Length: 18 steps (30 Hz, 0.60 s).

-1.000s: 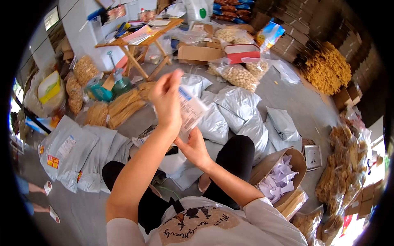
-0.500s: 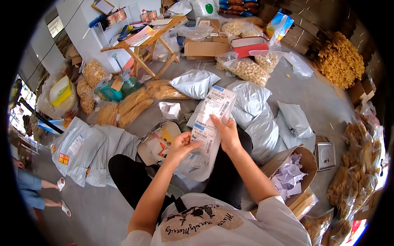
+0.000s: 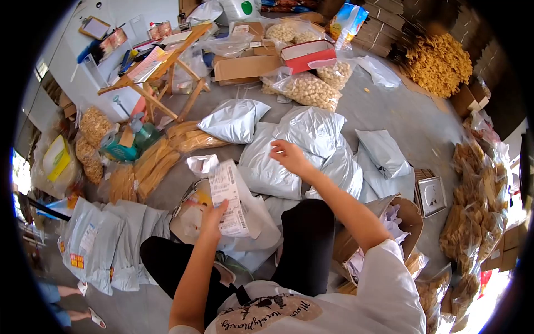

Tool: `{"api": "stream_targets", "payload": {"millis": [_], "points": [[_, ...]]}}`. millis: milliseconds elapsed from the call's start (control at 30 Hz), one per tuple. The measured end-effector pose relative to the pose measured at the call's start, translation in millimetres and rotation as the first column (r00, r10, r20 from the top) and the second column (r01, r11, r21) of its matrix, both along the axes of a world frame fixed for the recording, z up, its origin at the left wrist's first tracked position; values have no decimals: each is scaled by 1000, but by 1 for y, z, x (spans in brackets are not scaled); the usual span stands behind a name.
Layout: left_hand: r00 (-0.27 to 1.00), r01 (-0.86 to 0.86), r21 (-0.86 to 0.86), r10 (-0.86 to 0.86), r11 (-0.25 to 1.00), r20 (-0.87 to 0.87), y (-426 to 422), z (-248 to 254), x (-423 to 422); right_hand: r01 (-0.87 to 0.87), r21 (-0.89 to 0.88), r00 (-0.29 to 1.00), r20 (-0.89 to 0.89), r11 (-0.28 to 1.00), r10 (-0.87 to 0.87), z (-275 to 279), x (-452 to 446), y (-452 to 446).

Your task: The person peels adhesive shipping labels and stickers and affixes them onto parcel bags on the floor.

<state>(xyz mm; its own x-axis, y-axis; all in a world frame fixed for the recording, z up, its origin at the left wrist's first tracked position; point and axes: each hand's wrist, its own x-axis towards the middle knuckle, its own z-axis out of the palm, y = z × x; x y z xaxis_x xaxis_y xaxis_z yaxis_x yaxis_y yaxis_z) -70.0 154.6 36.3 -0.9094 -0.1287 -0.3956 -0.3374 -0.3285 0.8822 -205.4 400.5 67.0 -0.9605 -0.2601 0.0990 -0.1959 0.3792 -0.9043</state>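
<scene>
My left hand (image 3: 213, 218) pinches the lower part of a printed label strip (image 3: 225, 189), which stands up above an opened bag on the floor between my knees. My right hand (image 3: 289, 156) is raised over the silver-grey parcels (image 3: 311, 131), its fingers bent; whether anything small is between them cannot be made out. A pale sheet hangs behind the labels. Just beyond the strip lies a crumpled white packet (image 3: 201, 165). Another silver parcel (image 3: 235, 121) rests further up.
An open box of paper scraps (image 3: 409, 222) stands right of my knee. Grey parcels (image 3: 105, 239) lie left. A wooden folding table (image 3: 192, 42) is at the upper left. Bags of dried goods (image 3: 314, 92) lie ahead. Another person's feet (image 3: 95, 318) are at the lower left.
My right hand has let go of the label strip and moved up and away over the parcels. My left hand has moved left with the strip.
</scene>
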Motion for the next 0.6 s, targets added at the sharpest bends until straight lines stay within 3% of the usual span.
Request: {"api": "stream_targets", "payload": {"millis": [33, 67, 167, 233, 333, 400, 467, 533, 567, 600], "points": [[996, -20, 82, 13, 996, 83, -1, -19, -6, 5, 18, 1000, -20, 1000, -5, -19, -14, 18], [985, -47, 161, 20, 986, 170, -2, -33, -12, 25, 163, 1000, -20, 986, -22, -37, -27, 34], [980, -55, 218, 10, 974, 201, 19, -50, -15, 123, 503, 992, -92, 855, -89, -112, -55, 83], [975, -52, 274, -10, 960, 220, 31, -57, -19, 165, 693, 973, -1, 701, -229, -106, -59, 96], [961, -49, 336, -48, 940, 273, 36, -60, -26, 258, 768, 947, -81, 586, -311, -140, -88, 117], [949, -5, 344, -104, 939, 299, 33, -74, -28, 327, 868, 944, -281, 373, -174, -165, -103, 122], [941, -27, 319, -84, 948, 329, 29, -83, -32, 327, 873, 945, -291, 362, -151, -183, -119, 122], [927, -54, 322, -73, 945, 368, 24, -87, -34, 208, 914, 963, -128, 348, -239, -198, -131, 122], [922, -73, 315, -57, 946, 383, 22, -88, -35, 276, 911, 948, -206, 306, -241, -204, -139, 121], [920, -96, 303, -32, 948, 391, 21, -89, -34, 324, 869, 942, -258, 374, -215, -205, -145, 128]]}}
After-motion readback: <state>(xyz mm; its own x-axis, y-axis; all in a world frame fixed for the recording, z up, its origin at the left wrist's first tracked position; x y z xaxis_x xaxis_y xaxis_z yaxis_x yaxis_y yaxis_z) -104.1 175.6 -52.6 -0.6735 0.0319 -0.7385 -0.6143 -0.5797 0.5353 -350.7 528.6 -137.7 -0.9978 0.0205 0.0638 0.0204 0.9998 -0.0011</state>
